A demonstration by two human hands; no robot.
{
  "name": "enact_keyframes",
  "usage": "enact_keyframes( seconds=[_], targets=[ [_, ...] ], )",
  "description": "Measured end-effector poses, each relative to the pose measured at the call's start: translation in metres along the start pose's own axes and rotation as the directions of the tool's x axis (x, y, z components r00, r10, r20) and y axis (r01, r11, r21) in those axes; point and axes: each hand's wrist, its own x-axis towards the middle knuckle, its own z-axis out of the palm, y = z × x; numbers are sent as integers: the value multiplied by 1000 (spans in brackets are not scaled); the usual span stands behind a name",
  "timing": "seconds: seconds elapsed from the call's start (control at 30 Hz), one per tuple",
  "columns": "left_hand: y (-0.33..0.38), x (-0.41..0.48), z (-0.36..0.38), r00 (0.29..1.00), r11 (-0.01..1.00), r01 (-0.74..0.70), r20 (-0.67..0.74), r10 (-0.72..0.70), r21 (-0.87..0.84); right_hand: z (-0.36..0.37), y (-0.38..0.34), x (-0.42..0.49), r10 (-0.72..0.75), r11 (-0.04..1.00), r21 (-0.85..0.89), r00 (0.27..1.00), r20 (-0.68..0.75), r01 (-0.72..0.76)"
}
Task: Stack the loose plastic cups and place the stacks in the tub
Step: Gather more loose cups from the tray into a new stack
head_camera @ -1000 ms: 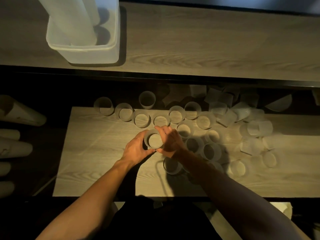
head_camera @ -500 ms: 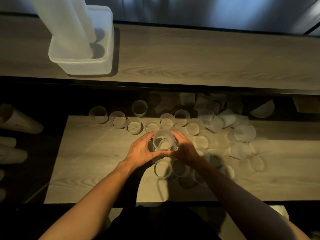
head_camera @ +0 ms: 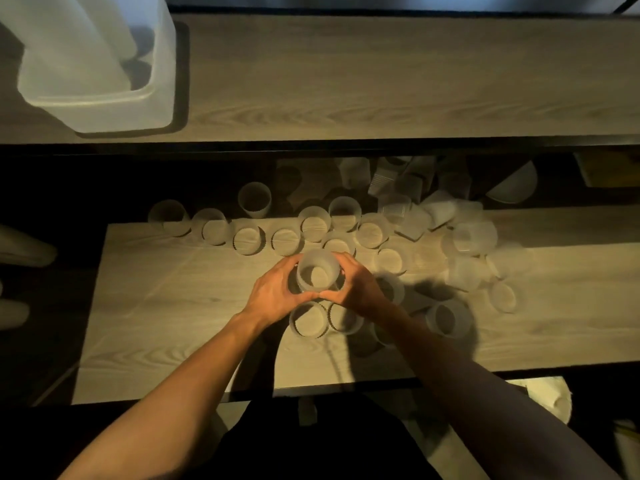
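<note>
Head view: the room is dim, with warm light on a pale wooden board [head_camera: 173,306] low in front of the person. Both hands are wrapped round one frosted cup [head_camera: 318,271] near the middle of the board. The left hand [head_camera: 277,289] curls round its left side and the right hand [head_camera: 356,289] round its right, thumbs meeting on the near side and fingers bent round the far side. The cup is mouth up. I cannot tell whether it sits on the board or is lifted, nor whether more are nested inside it. Loose cups [head_camera: 249,240] stand upright in a ragged row just beyond the hands, two more stand just beside the wrists, and others lie tumbled to the right. The tub [head_camera: 104,109] sits well apart, at far left on the higher shelf [head_camera: 381,81], with tall stacks [head_camera: 69,39] leaning in it.
</note>
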Motion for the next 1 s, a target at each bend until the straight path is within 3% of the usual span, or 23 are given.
enact_keyframes(
  seconds=[0.1,0.3,0.43,0.6,0.73,1.0],
  targets=[
    [-5,-3,7,1000,999,-21,-4,21,25,6,3,-6,30,999,-35,999,15,-29],
    [-19,-6,19,997,995,83,0,-83,-60,17,4,6,-27,956,-293,999,34,36],
    [-20,-6,18,994,990,105,-17,-107,-98,20,1,12,-33,934,-354,998,50,49],
    [-18,-10,12,992,986,115,-38,-121,-123,20,-3,8,-41,927,-368,996,81,68],
    [-15,-20,6,993,988,97,-50,-103,-117,17,-11,-1,-78,944,-319,997,27,82],
    [2,-55,-5,989,999,-29,-147,23,-38,2,-35,-21,-43,983,-173,994,98,60]
  ],
)
